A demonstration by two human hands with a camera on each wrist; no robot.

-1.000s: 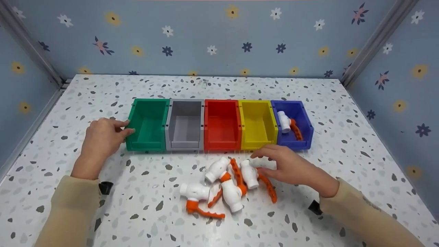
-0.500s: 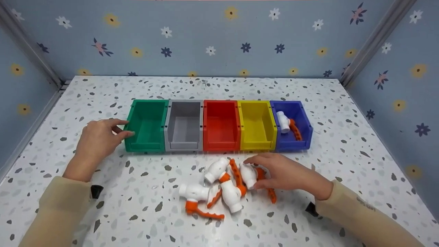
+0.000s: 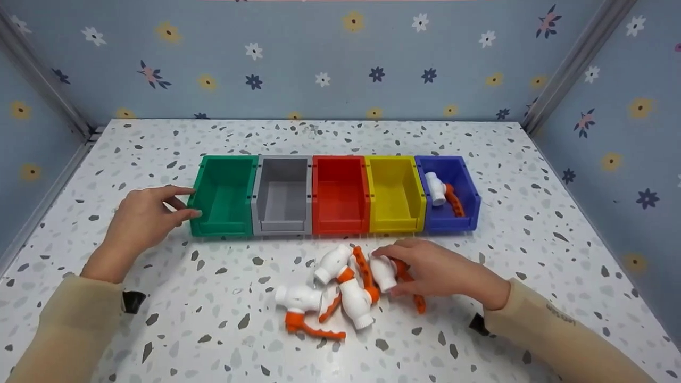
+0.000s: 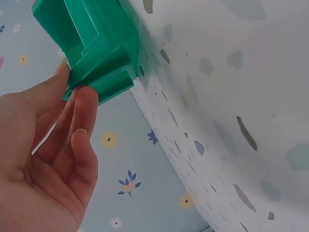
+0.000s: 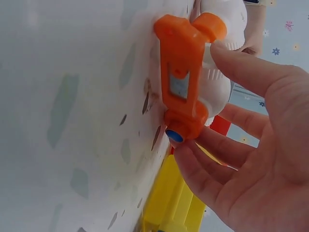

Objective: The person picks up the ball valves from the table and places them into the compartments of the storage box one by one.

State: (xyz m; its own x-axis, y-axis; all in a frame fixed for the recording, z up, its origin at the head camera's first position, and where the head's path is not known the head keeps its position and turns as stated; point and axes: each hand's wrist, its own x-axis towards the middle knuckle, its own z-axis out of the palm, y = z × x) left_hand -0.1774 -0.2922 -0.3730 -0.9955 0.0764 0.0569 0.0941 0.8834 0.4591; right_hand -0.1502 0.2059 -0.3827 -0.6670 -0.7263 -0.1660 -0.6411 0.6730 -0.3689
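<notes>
The rightmost loose white valve, on the table near the yellow bin, has just been gripped by the right hand, so lifting seems possible, while the green bin is pinched by the left hand.

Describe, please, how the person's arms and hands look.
The left sleeve and right sleeve are beige, each with a small black piece at its end; the right one bears dark lettering, too small to read. The left hand and right hand are bare.
</notes>
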